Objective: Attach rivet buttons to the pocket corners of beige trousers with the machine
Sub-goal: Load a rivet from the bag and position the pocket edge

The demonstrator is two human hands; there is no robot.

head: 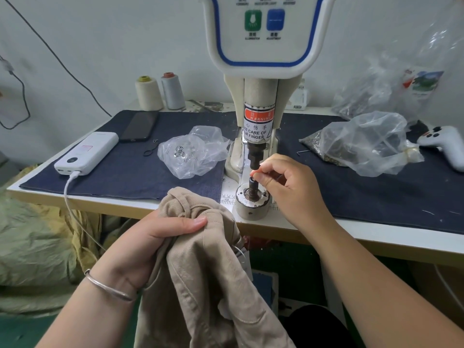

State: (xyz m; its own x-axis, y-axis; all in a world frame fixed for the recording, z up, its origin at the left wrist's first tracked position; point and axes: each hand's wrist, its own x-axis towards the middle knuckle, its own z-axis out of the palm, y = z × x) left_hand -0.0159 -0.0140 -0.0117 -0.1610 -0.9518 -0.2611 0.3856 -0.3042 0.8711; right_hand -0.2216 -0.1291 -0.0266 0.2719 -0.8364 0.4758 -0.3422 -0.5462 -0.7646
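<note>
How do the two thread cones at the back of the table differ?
The left cone holds cream thread and has a yellow top; the right cone holds pale grey thread and has a reddish-brown top. The left cone looks slightly wider. Both stand upright, side by side against the wall.

— Where does your single head view look from?
— From your head, forward and down, close over the near edge of the white table with a dark blue denim mat.
— What does it face?
— The white, blue-trimmed rivet press machine straight ahead against the wall; your forearms enter from the bottom
</note>
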